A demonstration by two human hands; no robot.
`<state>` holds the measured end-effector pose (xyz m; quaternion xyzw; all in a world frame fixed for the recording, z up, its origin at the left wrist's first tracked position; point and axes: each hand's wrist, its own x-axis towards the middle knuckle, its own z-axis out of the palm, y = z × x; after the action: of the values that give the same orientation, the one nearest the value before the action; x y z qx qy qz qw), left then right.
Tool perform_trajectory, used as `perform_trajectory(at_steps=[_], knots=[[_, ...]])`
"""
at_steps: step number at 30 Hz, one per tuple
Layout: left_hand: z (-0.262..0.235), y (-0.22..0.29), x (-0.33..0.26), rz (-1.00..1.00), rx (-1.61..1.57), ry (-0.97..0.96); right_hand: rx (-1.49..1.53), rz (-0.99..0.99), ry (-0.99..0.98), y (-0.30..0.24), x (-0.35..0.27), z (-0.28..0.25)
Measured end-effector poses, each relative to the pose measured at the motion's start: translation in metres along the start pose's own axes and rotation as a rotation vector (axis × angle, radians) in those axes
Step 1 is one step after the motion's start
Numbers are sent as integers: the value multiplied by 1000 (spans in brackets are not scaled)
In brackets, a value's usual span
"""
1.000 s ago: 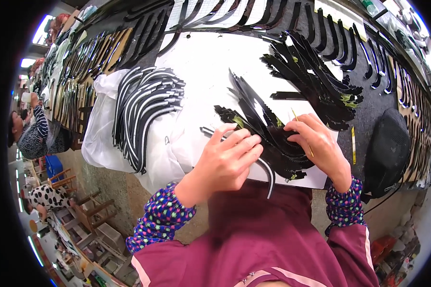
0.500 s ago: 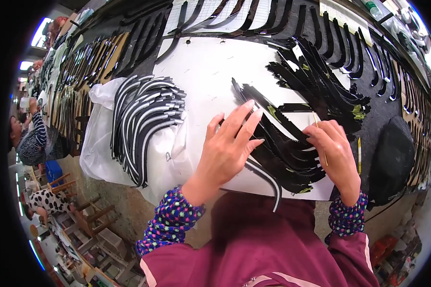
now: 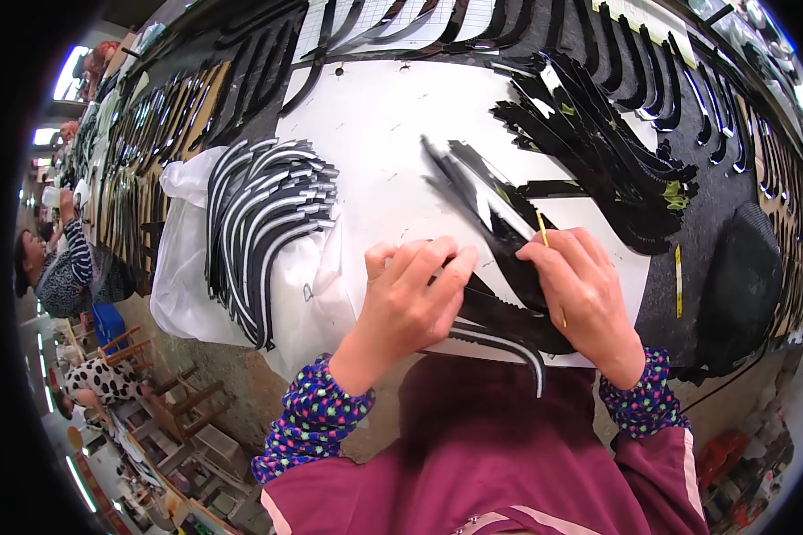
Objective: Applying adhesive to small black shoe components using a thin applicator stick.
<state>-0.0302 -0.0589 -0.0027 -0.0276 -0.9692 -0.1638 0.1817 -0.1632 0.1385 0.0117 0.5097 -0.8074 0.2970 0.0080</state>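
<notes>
Strips point(image 3: 504, 316), black, on the white board point(image 3: 366, 125), between left hand point(image 3: 415, 290) and right hand point(image 3: 584, 290). Pinching the yellow stick point(image 3: 542, 226) with the right; left's fingers bent, but cannot tell around what. Best to steady each strip flat, press lightly, and keep the stick's ends clear of neighbours.

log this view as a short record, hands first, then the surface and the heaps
left hand: curled beside a curved black strip with a white stripe; grip unclear
right hand: pinching a thin yellow stick
surface: flat white board
left heap: curved black-and-white strips over crumpled white plastic sheeting
upper right heap: shiny black strips, overlapping the board
</notes>
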Motion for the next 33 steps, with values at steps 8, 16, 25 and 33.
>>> perform_trajectory(at_steps=[8,16,25,33], knots=[[14,-8,14,45,9,14,-21,-2,86,-12,5,15],[9,-19,29,-432,-389,139,366,212,183,-14,3,17],[-29,-18,35,-946,-646,-160,422,106,168,-4,4,15],[-9,-13,20,-369,-31,142,380,-11,52,-7,0,21]])
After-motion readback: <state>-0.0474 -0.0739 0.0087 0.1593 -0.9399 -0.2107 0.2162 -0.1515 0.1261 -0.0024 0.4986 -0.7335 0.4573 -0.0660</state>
